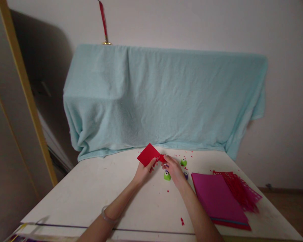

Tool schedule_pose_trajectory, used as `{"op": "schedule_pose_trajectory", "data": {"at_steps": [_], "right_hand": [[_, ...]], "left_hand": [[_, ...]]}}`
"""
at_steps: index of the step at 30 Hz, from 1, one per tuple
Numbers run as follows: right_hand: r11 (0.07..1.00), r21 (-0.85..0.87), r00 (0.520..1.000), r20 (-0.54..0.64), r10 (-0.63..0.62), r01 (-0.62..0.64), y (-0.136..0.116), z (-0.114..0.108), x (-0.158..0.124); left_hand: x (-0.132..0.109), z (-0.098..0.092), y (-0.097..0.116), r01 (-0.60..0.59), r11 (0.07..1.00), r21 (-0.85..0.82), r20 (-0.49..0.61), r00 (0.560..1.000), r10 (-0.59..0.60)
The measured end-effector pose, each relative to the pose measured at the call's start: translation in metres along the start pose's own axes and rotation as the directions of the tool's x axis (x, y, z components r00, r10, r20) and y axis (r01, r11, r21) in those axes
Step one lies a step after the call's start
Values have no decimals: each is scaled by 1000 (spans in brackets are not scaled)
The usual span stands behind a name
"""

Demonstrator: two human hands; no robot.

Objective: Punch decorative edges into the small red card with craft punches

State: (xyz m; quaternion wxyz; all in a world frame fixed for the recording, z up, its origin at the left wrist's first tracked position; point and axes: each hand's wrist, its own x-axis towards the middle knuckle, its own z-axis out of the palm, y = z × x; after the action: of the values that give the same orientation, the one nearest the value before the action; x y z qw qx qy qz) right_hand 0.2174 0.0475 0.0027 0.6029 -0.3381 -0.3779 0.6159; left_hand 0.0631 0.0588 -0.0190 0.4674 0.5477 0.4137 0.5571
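Observation:
My left hand [143, 172] pinches the lower edge of a small red sheet [148, 154] and holds it tilted above the white table [91, 191]. My right hand [173, 168] is closed on a small red object [162, 158] pressed against the sheet's right corner; I cannot make out what it is. Beside my right hand lie small punches: a green one [167, 175] just below the fingers, another green one [183, 162] behind, and a purple one [186, 174] partly hidden by the hand.
A stack of magenta sheets [217, 198] lies at the right, with a punched-out red sheet [239, 190] beside it. Red scraps [182, 220] dot the table. A light blue towel [161, 101] drapes something large at the back. A yellow post [22, 87] stands at left.

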Motion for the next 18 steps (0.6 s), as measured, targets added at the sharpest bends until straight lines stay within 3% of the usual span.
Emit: {"op": "schedule_pose_trajectory", "data": {"at_steps": [18], "right_hand": [[997,-76,999,39,6,-3,3,-4,1]], "left_hand": [[1,-2,1,-4,1000,-2,46,999,4]]}}
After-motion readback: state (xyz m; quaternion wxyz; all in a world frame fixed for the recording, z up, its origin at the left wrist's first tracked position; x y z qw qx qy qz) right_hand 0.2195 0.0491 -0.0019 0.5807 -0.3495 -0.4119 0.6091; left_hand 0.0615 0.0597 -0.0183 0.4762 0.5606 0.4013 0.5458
